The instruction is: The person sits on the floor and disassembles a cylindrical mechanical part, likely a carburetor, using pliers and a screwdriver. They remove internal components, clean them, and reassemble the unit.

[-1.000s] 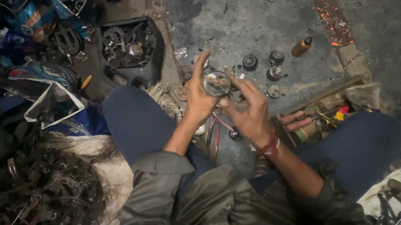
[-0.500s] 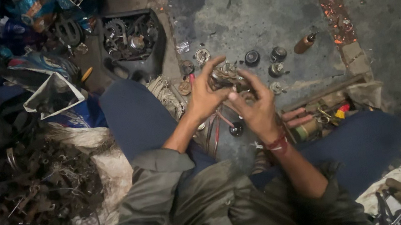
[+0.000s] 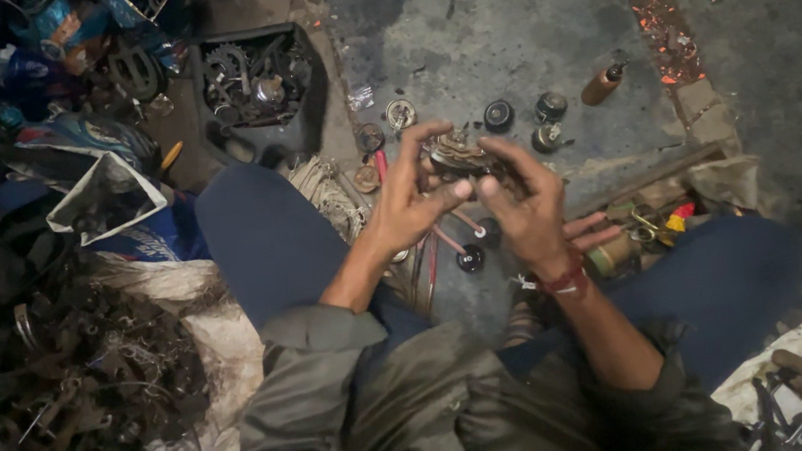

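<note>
Fingers of left hand [image 3: 409, 204] and right hand [image 3: 530, 206] pinching a grimy, round, ridged metal part [image 3: 458, 153] above gritty concrete floor [image 3: 460, 37].

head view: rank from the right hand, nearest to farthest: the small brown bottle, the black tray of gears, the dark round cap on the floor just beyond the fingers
From the right hand:
1. Dark round cap, on the floor just past the fingertips.
2. Small brown bottle, farther out, toward the right.
3. Black tray of gears, far across to the left, beyond the left hand.
</note>
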